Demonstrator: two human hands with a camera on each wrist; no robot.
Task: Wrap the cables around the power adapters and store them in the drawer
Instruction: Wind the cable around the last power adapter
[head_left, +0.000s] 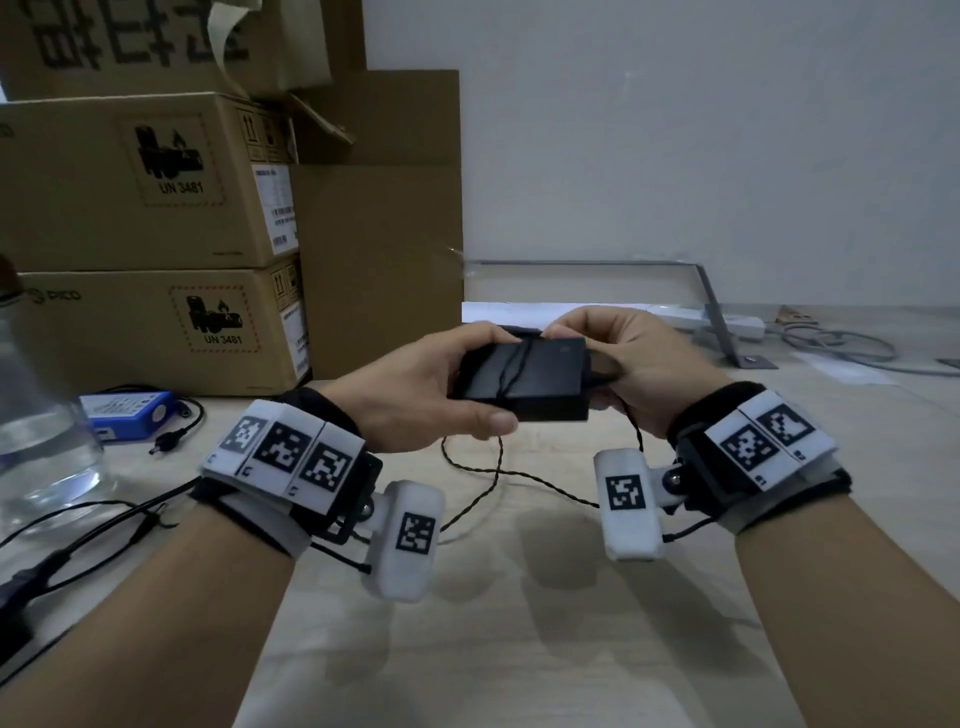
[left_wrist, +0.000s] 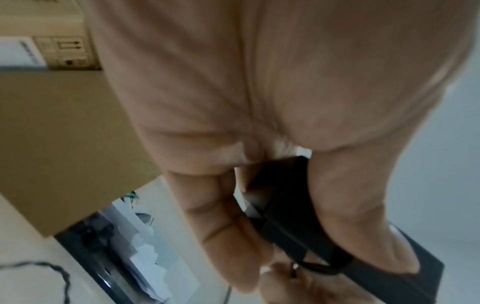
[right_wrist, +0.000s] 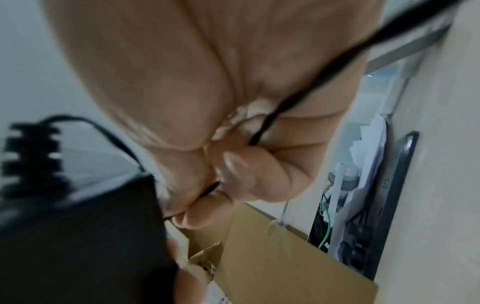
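A black power adapter (head_left: 524, 376) hangs above the table between both hands. My left hand (head_left: 415, 384) grips its left end, thumb below and fingers over the top; the left wrist view shows the adapter (left_wrist: 288, 222) clamped between thumb and fingers. A thin black braided cable (head_left: 511, 364) crosses the adapter's top in a couple of turns. My right hand (head_left: 628, 358) pinches this cable (right_wrist: 262, 131) at the adapter's right end, and the rest trails down to the table (head_left: 498, 478). The adapter (right_wrist: 78, 236) fills the lower left of the right wrist view.
Stacked cardboard boxes (head_left: 156, 234) stand at the back left. A blue battery pack (head_left: 127, 413) with a plug lead lies left, beside a clear bottle (head_left: 36, 415). Black wires (head_left: 78, 540) run along the left edge. A grey metal bracket (head_left: 722, 322) and grey cables (head_left: 841, 348) sit at the back right.
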